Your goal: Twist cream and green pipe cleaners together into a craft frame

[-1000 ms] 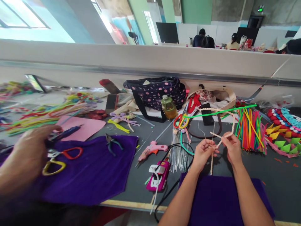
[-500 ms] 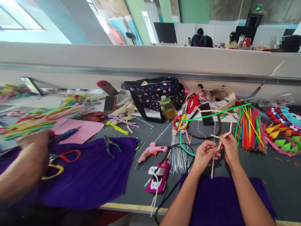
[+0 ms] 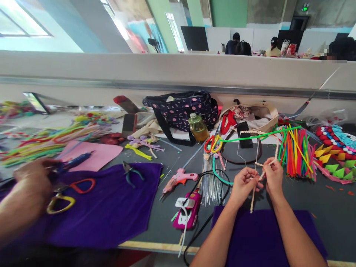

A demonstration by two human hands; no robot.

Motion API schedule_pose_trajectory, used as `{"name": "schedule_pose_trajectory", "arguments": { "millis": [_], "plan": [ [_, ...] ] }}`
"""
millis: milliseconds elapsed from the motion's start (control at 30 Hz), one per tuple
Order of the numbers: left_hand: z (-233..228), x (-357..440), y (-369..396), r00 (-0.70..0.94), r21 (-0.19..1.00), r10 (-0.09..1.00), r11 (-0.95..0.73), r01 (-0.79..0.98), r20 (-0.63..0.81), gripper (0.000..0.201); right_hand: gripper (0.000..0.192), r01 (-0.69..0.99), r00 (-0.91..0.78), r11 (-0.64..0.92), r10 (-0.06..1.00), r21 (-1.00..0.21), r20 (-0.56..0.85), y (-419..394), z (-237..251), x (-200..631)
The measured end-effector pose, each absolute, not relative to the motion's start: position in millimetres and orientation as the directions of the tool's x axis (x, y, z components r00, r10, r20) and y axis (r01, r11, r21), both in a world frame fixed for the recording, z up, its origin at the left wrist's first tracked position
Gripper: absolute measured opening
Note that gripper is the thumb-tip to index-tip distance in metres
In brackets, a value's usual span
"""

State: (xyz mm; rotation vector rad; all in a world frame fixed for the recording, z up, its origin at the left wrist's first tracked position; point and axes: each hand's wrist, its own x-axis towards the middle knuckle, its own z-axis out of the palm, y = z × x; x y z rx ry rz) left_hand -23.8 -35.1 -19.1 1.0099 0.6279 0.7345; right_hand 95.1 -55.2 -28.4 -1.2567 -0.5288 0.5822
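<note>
My left hand [image 3: 245, 185] is closed, thumb and fingers pinching a cream, fuzzy pipe cleaner [image 3: 277, 144]. Close beside it, my right hand [image 3: 273, 174] grips the same pipe cleaner near a crossing. One end hangs below the fingers and the upper part bends into an angular loop. A long green pipe cleaner [image 3: 258, 133] stretches across behind the loop, and a teal one [image 3: 219, 176] curves down toward my left hand; where they attach I cannot tell. Thin wires stand behind my hands. A purple cloth [image 3: 256, 233] lies under my forearms.
On the left, a co-worker's hand [image 3: 30, 185] is near a blue tool [image 3: 75, 162] and scissors [image 3: 62, 202]. Pliers [image 3: 130, 173], a pink glue gun [image 3: 178, 180], wire bundle [image 3: 213, 189], bottle [image 3: 198, 128], dotted bag [image 3: 183, 109] and colourful strips [image 3: 296, 155] crowd the table.
Both my hands and the cream pipe cleaner have shifted slightly right. The co-worker's hand has moved left, uncovering more of the yellow scissor handle.
</note>
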Motion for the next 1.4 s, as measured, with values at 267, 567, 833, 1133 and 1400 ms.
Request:
{"name": "schedule_pose_trajectory", "arguments": {
  "millis": [267, 567, 833, 1133, 1400],
  "plan": [
    [-15, -27, -30, 0.613, 0.876, 0.775, 0.395, -0.278, -0.155, 0.037, 0.006, -0.342, 0.608, 0.203, 0.792, -0.917, -0.052, -57, -24, 100],
    [-20, -26, -25, 0.634, 0.857, 0.759, 0.418, -0.300, -0.149, 0.039, 0.001, -0.377, 0.563, 0.230, 0.826, -0.897, -0.024, -55, -19, 99],
    [-19, -29, -23, 0.613, 0.843, 0.774, 0.429, -0.324, -0.158, 0.042, 0.015, -0.174, 0.527, 0.162, 0.848, -0.971, 0.047, -58, -21, 107],
    [-22, -37, -15, 0.707, 0.720, 0.680, 0.589, -0.367, -0.196, 0.036, 0.019, 0.032, 0.329, 0.180, 0.927, -0.983, 0.181, -67, -18, 122],
    [-30, -45, -7, 0.809, 0.585, 0.544, 0.738, -0.335, -0.224, 0.029, 0.012, 0.261, 0.237, 0.275, 0.911, -0.925, 0.337, -68, -14, 127]
  ]
}}
